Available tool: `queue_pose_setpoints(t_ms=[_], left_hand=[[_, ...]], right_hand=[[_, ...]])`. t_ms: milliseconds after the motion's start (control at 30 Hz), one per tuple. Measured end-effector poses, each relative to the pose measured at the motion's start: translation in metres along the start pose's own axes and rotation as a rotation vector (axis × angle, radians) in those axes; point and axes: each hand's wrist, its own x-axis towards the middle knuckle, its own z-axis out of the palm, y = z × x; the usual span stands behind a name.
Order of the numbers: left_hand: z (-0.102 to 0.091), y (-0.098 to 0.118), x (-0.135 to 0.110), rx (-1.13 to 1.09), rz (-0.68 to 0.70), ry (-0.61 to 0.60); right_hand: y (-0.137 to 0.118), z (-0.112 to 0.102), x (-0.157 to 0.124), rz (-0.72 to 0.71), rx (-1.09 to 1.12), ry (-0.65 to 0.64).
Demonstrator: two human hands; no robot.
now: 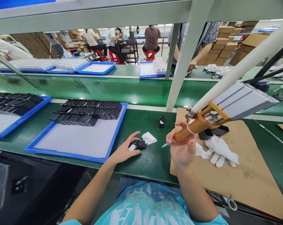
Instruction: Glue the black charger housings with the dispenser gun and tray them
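Observation:
My left hand [125, 150] has its thumb and fingers around a small black plastic housing [140, 144] lying on the green bench. A white part shows between the fingers. Just beyond it lies a folded piece of white paper [149, 138]. My right hand [183, 149] is wrapped around a gold cylindrical dispensing gun [190, 128], whose teal tip [164, 145] points left, a short way right of the housing. A second black housing [162, 122] stands farther back on the bench.
A blue-rimmed tray [104, 160] with rows of black housings [85, 112] lies left, another tray [21, 118] beyond it. White gloves [222, 151] lie on cardboard [247, 168] at right. A slanted pole [237, 65] and metal frame post [182, 59] stand ahead. A co-worker's hand [191, 66] shows across.

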Motion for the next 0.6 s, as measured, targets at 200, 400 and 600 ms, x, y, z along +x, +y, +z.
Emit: queue_pose_setpoints(t_ms=[200, 400, 600], left_hand=[[-0.001, 0.004, 0.016, -0.080, 0.111, -0.163], [0.004, 0.008, 0.017, 0.019, 0.145, -0.109], [0.010, 0.008, 0.007, 0.204, 0.137, 0.087]], right_hand=[[-0.001, 0.002, 0.001, 0.005, -0.052, 0.032], [0.001, 0.001, 0.001, -0.003, -0.058, 0.028], [0.001, 0.002, 0.001, -0.017, -0.055, 0.020]])
